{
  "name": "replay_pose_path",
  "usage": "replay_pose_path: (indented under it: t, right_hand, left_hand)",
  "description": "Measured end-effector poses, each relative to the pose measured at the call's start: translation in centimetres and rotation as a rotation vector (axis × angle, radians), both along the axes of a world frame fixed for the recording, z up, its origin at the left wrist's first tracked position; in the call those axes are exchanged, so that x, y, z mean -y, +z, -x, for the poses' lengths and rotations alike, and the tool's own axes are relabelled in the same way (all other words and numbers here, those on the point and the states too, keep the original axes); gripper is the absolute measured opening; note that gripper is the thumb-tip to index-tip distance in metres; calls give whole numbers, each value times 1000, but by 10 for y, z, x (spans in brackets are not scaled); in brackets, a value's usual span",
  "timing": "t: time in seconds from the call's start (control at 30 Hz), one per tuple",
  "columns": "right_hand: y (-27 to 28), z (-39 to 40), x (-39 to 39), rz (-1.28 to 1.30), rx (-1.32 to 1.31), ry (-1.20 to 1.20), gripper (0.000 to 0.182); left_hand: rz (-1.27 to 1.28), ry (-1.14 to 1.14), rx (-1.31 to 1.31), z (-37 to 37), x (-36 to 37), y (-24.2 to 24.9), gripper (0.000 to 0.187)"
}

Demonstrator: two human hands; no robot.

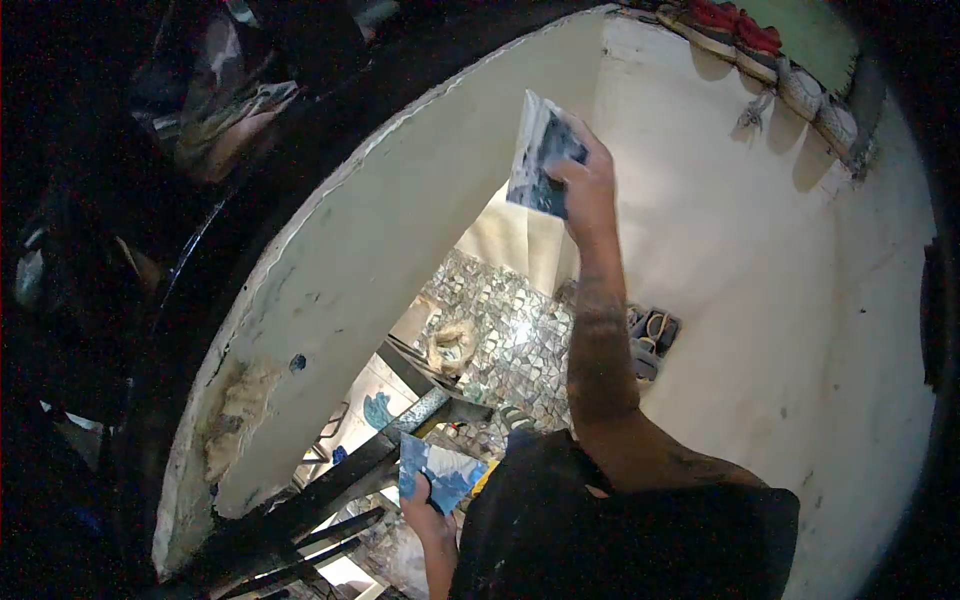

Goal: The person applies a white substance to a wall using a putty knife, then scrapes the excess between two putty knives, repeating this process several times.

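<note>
Tile piece (pixel 543 155) was gripped in right hand (pixel 585 185), raised against plastered wall (pixel 700 250); another blue tile piece (pixel 440 475) was clutched in left hand (pixel 428 505). Placement step judged; pressing flat needed.

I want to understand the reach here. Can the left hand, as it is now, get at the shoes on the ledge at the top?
Probably not. The left hand is low and already holds a blue tile piece, while the shoes sit far above on the ledge, beyond even the raised right hand, which holds another tile piece.
</note>
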State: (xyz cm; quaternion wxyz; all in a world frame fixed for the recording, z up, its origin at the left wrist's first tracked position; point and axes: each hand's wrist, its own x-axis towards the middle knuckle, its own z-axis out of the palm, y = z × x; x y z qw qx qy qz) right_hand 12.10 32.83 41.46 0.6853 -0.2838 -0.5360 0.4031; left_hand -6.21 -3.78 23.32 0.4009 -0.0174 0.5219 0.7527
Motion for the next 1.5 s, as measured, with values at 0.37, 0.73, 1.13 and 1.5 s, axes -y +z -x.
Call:
replay_pose_path:
  t: [0.37,0.73,1.13,1.5]
  right_hand:
    - [-153,-25,126,551,-669,853,31]
    - [-112,-35,193,27,475,353,35]
    - [-153,-32,177,-348,800,768,60]
    - [-60,14,-82,-128,410,-261,58]
  left_hand:
    - [-35,-93,-60,-6,-18,39,32]
    - [-240,-166,-61,-36,-39,78,38]
    - [-329,-215,71,-49,-70,64,33]
    - [-153,-292,161,-43,-122,76,32]
